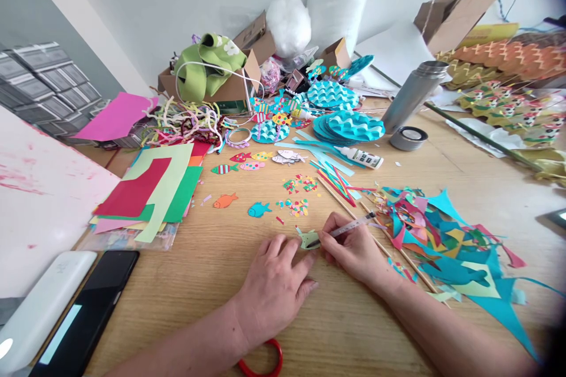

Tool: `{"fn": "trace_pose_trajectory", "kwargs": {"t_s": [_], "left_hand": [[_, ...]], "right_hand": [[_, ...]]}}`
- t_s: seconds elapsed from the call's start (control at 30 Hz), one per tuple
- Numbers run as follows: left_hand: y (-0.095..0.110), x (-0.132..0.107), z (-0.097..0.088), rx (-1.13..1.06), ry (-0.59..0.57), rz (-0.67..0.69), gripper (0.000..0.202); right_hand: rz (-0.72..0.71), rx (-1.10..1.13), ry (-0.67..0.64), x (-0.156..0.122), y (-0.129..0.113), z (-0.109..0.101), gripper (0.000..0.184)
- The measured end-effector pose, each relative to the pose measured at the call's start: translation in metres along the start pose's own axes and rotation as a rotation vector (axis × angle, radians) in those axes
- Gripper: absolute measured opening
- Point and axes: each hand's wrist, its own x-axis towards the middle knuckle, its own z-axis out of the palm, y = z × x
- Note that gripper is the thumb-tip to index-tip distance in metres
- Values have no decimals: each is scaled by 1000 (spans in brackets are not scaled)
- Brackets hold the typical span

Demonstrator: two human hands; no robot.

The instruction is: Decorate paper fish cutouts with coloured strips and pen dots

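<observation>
A small pale green paper fish [310, 240] lies on the wooden table between my two hands. My right hand [351, 244] pinches a slim clear pen [352, 225], with its tip down on the green fish. My left hand [275, 283] lies palm down just left of that fish, fingers stretched out, the fingertips at its edge. Beyond the hands lie a blue paper fish [259, 209] and an orange paper fish [225, 201]. Small piles of coloured paper bits [299, 184] are close by. Red scissor handles [265, 359] show partly under my left forearm.
Coloured paper sheets [145, 188] and a black phone [86, 312] are on the left. Paper scraps [424, 224] and thin wooden sticks [398, 247] lie right. Further back are a white glue bottle [360, 157], blue wavy paper discs [349, 126] and a steel flask [413, 97].
</observation>
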Motion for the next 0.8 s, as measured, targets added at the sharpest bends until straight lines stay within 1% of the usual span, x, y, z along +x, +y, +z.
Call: {"fn": "trace_pose_trajectory", "kwargs": {"t_s": [0.57, 0.8], "left_hand": [[0, -1, 2, 5, 2, 2, 42], [0, -1, 0, 4, -6, 2, 41]], "right_hand": [[-21, -13, -3, 1, 3, 0, 13], [-24, -4, -3, 2, 3, 0, 15]]}}
